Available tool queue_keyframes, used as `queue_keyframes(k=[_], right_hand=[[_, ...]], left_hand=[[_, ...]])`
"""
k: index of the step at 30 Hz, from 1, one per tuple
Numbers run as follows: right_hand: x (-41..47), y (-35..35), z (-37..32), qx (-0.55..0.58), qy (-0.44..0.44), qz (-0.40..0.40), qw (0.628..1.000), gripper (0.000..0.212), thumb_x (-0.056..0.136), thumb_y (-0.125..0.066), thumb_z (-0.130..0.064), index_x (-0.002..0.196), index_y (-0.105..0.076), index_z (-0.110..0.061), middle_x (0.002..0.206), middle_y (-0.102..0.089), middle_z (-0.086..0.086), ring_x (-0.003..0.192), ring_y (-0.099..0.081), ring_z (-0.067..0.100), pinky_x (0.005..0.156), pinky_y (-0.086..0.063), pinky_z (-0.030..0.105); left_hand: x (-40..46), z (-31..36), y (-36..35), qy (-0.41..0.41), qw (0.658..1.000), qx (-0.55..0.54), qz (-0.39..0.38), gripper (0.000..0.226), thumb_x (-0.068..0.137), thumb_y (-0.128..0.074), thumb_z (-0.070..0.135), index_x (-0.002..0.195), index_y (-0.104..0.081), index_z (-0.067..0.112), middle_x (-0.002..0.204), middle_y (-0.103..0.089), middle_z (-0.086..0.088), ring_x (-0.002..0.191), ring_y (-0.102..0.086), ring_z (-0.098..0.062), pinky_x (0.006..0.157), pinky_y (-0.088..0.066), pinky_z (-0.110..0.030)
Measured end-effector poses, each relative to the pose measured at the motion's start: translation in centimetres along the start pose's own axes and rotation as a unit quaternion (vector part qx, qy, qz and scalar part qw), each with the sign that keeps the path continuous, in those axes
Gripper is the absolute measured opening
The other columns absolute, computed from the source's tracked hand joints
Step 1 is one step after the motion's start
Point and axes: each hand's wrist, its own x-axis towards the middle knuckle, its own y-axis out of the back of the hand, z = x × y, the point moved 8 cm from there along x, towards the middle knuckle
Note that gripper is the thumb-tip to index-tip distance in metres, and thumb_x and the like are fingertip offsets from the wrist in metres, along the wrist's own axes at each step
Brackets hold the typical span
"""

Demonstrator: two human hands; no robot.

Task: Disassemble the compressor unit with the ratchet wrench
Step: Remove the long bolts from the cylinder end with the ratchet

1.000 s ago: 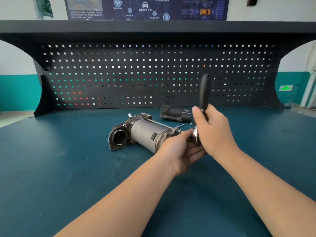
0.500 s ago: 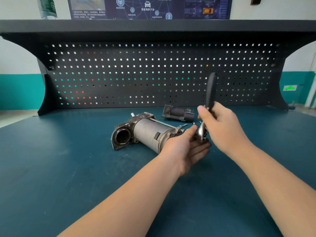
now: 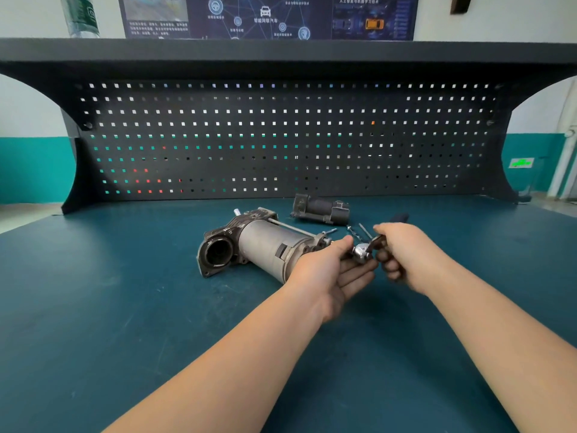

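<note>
Swinging down from upright, the black-handled chrome ratchet wrench (image 3: 363,252) now lies nearly level in my right hand (image 3: 402,254), which is closed around its handle. My left hand (image 3: 327,273) is open, cupped under the wrench head at the grey cylindrical metal compressor unit (image 3: 259,248) lying on the teal benchtop (image 3: 125,307). One dark housing part (image 3: 321,207) and loose long bolts (image 3: 359,231) already sit behind; I judge disassembly partway, the end fastener left.
</note>
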Motion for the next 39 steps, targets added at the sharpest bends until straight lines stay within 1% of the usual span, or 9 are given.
queue_keyframes(k=[4,9,14,18,23,28,32,35,39], right_hand=[[-2.9,0.6,-5.3,-0.067,0.301,0.092,0.947,0.03,0.093,-0.05,-0.033,0.066,-0.053,-0.019,0.049,-0.052,-0.008,0.049,-0.045,0.01,0.053,-0.036,0.026],[-8.5,-3.1,-7.3,-0.214,0.529,0.002,0.821,0.02,0.088,-0.051,-0.038,0.077,-0.054,-0.021,0.06,-0.051,-0.006,0.061,-0.046,0.011,0.062,-0.043,0.035],[-7.3,-2.3,-6.9,-0.139,0.475,0.033,0.868,0.022,0.09,-0.051,-0.04,0.072,-0.053,-0.027,0.059,-0.054,-0.007,0.058,-0.047,0.008,0.059,-0.04,0.029],[-2.7,0.6,-4.5,-0.07,0.25,0.128,0.957,0.029,0.091,-0.048,-0.031,0.069,-0.055,-0.015,0.055,-0.051,-0.003,0.053,-0.046,0.015,0.056,-0.035,0.028],[-0.1,-0.1,0.3,-0.019,-0.02,0.005,1.0,0.034,0.094,-0.044,-0.031,0.067,-0.048,-0.011,0.053,-0.042,0.004,0.041,-0.032,0.015,0.045,-0.027,0.023],[-2.7,0.6,-5.1,-0.071,0.289,0.098,0.95,0.031,0.092,-0.049,-0.035,0.067,-0.056,-0.018,0.046,-0.051,-0.011,0.049,-0.045,0.009,0.057,-0.036,0.027],[-6.8,-2.1,-6.8,-0.136,0.463,-0.007,0.876,0.018,0.087,-0.052,-0.042,0.081,-0.055,-0.025,0.062,-0.055,-0.003,0.056,-0.048,0.009,0.059,-0.041,0.026],[-7.3,-2.6,-6.8,-0.153,0.485,-0.027,0.861,0.014,0.087,-0.052,-0.041,0.082,-0.056,-0.029,0.065,-0.054,0.002,0.057,-0.046,0.009,0.059,-0.042,0.03],[-5.2,-0.7,-6.3,-0.088,0.388,0.071,0.915,0.026,0.093,-0.052,-0.034,0.071,-0.056,-0.018,0.052,-0.054,-0.009,0.052,-0.047,0.002,0.054,-0.038,0.018]], left_hand=[[-0.3,-0.1,-0.2,0.01,1.0,0.009,-0.014,0.024,0.092,-0.058,0.026,0.095,-0.063,0.003,0.08,-0.069,-0.013,0.058,-0.069,-0.017,0.055,-0.058,-0.026],[-0.5,-0.2,-0.8,0.004,0.999,0.016,-0.048,0.025,0.094,-0.054,0.033,0.083,-0.069,0.016,0.074,-0.073,0.0,0.064,-0.07,-0.01,0.057,-0.057,-0.022],[-0.5,-0.2,-0.5,0.007,0.999,0.014,-0.035,0.02,0.093,-0.054,0.022,0.082,-0.067,0.011,0.072,-0.071,-0.005,0.059,-0.069,-0.014,0.054,-0.057,-0.024],[-0.3,-0.4,-0.3,0.011,1.0,0.004,-0.019,0.022,0.094,-0.055,0.021,0.097,-0.063,0.001,0.079,-0.068,-0.014,0.067,-0.068,-0.02,0.056,-0.059,-0.028],[-0.1,-0.6,-0.5,0.016,0.999,0.014,-0.025,0.024,0.096,-0.052,0.025,0.089,-0.062,0.004,0.064,-0.071,-0.009,0.055,-0.069,-0.014,0.054,-0.057,-0.024],[-0.2,-0.4,-0.4,0.015,1.0,0.008,-0.024,0.025,0.096,-0.053,0.026,0.097,-0.062,0.002,0.081,-0.069,-0.014,0.062,-0.069,-0.018,0.054,-0.058,-0.027],[-0.3,-0.2,-0.5,0.008,0.999,0.009,-0.038,0.024,0.094,-0.056,0.029,0.091,-0.066,0.008,0.074,-0.072,-0.007,0.06,-0.07,-0.014,0.058,-0.059,-0.025],[-0.1,-0.2,-0.5,0.005,0.999,0.008,-0.042,0.021,0.094,-0.055,0.025,0.098,-0.066,0.008,0.084,-0.071,-0.009,0.063,-0.07,-0.015,0.059,-0.059,-0.025],[-0.2,-0.4,-0.5,0.014,0.999,-0.001,-0.033,0.022,0.095,-0.054,0.023,0.095,-0.065,0.005,0.075,-0.071,-0.011,0.062,-0.07,-0.019,0.06,-0.059,-0.029]])
